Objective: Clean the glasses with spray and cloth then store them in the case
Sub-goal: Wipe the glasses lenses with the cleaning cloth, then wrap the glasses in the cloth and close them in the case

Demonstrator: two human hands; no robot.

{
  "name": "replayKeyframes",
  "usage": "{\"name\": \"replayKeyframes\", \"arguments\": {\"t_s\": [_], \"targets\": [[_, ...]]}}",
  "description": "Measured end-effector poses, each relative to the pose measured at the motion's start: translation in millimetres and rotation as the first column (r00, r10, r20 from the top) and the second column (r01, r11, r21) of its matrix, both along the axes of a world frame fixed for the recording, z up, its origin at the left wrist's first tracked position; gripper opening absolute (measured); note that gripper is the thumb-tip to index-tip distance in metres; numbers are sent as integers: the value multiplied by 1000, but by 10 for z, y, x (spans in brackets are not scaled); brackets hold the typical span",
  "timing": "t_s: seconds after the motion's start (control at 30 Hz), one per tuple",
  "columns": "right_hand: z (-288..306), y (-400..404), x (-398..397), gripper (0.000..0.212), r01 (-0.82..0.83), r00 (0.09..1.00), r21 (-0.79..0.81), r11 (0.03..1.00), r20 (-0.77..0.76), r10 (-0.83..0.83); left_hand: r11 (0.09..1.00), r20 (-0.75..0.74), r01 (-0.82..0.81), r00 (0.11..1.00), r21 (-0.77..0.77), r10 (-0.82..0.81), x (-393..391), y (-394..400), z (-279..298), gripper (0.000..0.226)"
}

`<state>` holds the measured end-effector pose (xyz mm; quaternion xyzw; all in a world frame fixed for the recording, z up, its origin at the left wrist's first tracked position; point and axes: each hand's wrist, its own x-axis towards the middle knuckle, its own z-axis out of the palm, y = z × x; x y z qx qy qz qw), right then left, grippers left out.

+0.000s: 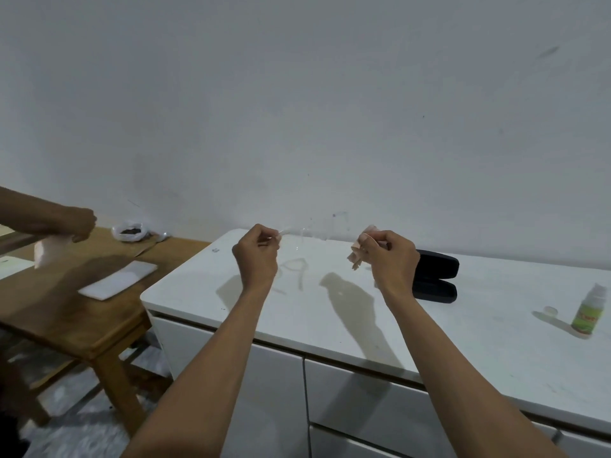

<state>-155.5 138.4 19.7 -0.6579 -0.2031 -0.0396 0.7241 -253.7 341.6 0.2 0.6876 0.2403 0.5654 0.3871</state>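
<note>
Head view is showing us holding the clear-framed glasses (307,231) up above the white cabinet top (463,325), probably to check the lenses against the wall. Our left hand (256,256) is pinching one temple tip, fingers curled tight, while our right hand (390,256) is clutching the bunched cloth (358,256); the open black case (436,276) is waiting just behind, the spray bottle (590,312) well off right.

You are standing in what looks like a plain room of a home, facing a bare white wall (297,94). In front of you is a white cabinet (347,325) with drawer fronts, and just beside it on your left a low wooden table (82,322). On that table another person's hand (81,224) holds something white.
</note>
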Motion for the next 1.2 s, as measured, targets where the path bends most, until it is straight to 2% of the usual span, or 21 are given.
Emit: {"name": "replayKeyframes", "arguments": {"t_s": [0.13,0.27,0.5,0.73,0.9,1.0,1.1,1.2], "targets": [[-57,-117,88,13,57,998,-8,998,-20,-57,999,-66,-46,997,22,47,-155,198,-324,12],[-55,-153,123,14,38,999,-29,999,-26,-39,997,-126,-75,989,7,76,-242,272,-570,13],[-1,-87,107,10,18,1000,-55,998,-20,-20,996,-226,-87,971,-4,84,-253,362,-703,16],[-9,-46,86,11,-29,999,-94,995,-27,26,987,-383,-53,917,152,108,-255,387,-730,26],[56,-60,53,14,-65,997,-99,993,-47,61,967,-494,27,863,255,106,-303,314,-661,55],[108,-101,55,16,-103,994,-105,989,-58,97,920,-383,-5,908,391,168,-226,93,-473,47],[188,-180,62,16,-89,995,-110,990,-47,84,888,-262,73,964,453,54,17,-240,-163,23],[291,-314,69,16,-53,998,-120,991,-34,49,912,-404,293,900,287,-162,280,-739,146,38]]}}
